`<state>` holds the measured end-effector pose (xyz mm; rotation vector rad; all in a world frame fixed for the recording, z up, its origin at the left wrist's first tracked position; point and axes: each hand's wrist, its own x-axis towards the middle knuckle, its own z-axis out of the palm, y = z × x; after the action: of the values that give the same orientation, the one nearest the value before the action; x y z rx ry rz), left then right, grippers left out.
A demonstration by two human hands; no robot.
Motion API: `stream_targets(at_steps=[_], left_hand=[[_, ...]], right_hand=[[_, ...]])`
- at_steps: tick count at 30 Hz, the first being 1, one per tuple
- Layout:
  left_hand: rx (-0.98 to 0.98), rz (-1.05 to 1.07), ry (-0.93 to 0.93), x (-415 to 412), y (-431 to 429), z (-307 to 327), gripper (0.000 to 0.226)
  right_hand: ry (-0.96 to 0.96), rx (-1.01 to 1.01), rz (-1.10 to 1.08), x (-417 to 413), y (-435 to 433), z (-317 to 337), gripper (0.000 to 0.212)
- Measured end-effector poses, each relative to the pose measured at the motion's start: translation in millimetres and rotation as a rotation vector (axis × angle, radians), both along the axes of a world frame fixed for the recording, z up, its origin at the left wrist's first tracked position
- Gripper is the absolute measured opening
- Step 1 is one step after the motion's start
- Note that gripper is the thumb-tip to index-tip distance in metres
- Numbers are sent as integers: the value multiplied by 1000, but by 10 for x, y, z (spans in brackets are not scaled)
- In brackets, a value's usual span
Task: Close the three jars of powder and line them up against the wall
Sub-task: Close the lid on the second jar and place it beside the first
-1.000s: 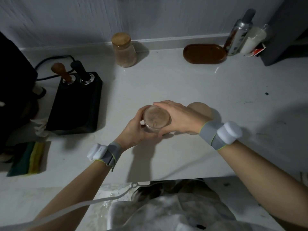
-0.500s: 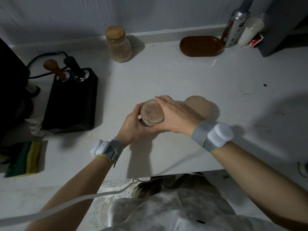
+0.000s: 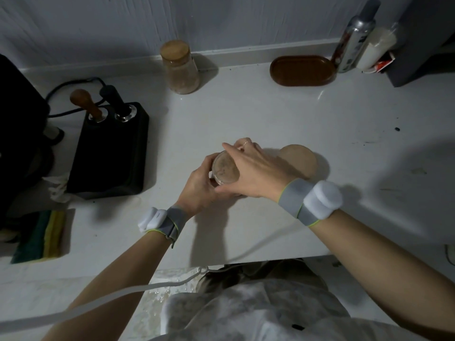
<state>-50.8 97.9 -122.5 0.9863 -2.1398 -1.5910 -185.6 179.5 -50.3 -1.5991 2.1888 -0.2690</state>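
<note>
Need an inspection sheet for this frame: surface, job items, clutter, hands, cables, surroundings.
Surface: white counter, dark specks at right.
Job's things: lidded jar by the wall; open jar in both hands; round lid top behind the right hand.
Clutter: black tamper stand, brown tray, two bottles, striped cloth.
Hands: left hand and right hand grip the open jar.
Cables: black cord rear left.
Surroundings: grey wall.

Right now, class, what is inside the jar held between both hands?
The open jar holds brownish powder, seen through its mouth. Both hands cover its sides, hiding the fill depth.
</note>
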Motion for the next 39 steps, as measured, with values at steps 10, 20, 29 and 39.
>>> stream_targets(at_steps=[10,20,29,39], left_hand=[[-11,-6,-22,13,-60,-20,93],[-41,-27,-57,14,-106,21,94],[-48,-5,-57,8,-156,68,101],[-39,-23,-66,-5,-215,69,97]], right_hand=[[9,20,-56,-3,2,-75,98],[23,-31,-77,51,-31,-125,98],[-39,-62,-100,-20,-101,-88,106],[-65,-67,-134,-48,-136,-106,97]])
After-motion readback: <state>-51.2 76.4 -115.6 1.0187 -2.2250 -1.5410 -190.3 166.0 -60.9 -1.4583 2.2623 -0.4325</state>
